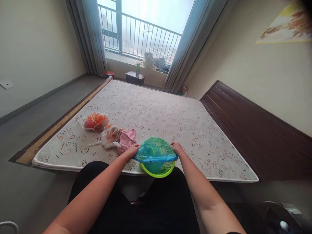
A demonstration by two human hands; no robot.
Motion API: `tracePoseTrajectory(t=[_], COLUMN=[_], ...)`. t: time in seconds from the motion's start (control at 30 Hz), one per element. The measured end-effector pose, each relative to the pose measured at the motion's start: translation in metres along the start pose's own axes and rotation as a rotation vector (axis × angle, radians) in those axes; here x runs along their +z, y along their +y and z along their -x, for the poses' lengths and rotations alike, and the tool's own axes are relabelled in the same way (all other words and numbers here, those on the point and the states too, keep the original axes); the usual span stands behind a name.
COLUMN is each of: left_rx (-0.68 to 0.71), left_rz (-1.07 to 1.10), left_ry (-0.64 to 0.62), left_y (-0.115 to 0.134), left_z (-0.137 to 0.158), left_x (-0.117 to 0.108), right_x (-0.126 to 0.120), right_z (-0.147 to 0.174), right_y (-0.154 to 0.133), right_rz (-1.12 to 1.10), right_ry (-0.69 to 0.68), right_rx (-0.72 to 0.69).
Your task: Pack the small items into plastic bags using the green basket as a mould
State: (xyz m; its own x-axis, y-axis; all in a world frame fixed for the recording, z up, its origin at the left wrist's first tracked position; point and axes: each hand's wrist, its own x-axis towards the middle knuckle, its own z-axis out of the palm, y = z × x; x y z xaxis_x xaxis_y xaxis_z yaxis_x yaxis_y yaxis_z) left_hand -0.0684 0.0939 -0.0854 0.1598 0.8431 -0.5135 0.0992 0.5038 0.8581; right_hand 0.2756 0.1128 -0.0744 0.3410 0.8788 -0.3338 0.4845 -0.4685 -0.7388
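Note:
A lime-green plastic basket point(158, 175) with a mesh wall sits at the bed's near edge, in front of my lap. Across it stretches a translucent blue plastic cover point(149, 156) with a gathered rim, covering the far part while the near rim shows bare. My left hand point(132, 151) pinches the cover's left edge, and my right hand point(177, 148) has fingers closed on its right edge. Just beyond my left hand lies a crumpled pink cloth point(126, 139). Touching that cloth is a clear plastic bag point(110, 136) with orange and brownish contents.
Farther left on the letter-patterned mattress point(165, 113) rests another bag point(96, 122) with orange-red contents. A dark wooden headboard point(243, 130) borders the right side. Past the bed's far end stand a small dark nightstand point(135, 78) and a red stool point(109, 73).

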Motion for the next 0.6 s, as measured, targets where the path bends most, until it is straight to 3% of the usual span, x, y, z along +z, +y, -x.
tracePoseTrajectory(t=[0.17,0.3,0.6], left_rx=[-0.075,-0.107,-0.145], left_rz=[0.061,0.189,0.258], left_ry=[-0.041,-0.078,-0.175], left_y=[0.003,0.002,0.007], left_z=[0.002,0.002,0.022], left_x=[-0.004,-0.008,-0.015], right_x=[-0.001,0.004,0.005], right_z=[0.035,0.059,0.104], right_y=[0.031,0.048,0.059], right_rz=[-0.304,-0.595,-0.947], right_ry=[0.085,0.149,-0.101], right_rx=[-0.004,0.099,0.426])
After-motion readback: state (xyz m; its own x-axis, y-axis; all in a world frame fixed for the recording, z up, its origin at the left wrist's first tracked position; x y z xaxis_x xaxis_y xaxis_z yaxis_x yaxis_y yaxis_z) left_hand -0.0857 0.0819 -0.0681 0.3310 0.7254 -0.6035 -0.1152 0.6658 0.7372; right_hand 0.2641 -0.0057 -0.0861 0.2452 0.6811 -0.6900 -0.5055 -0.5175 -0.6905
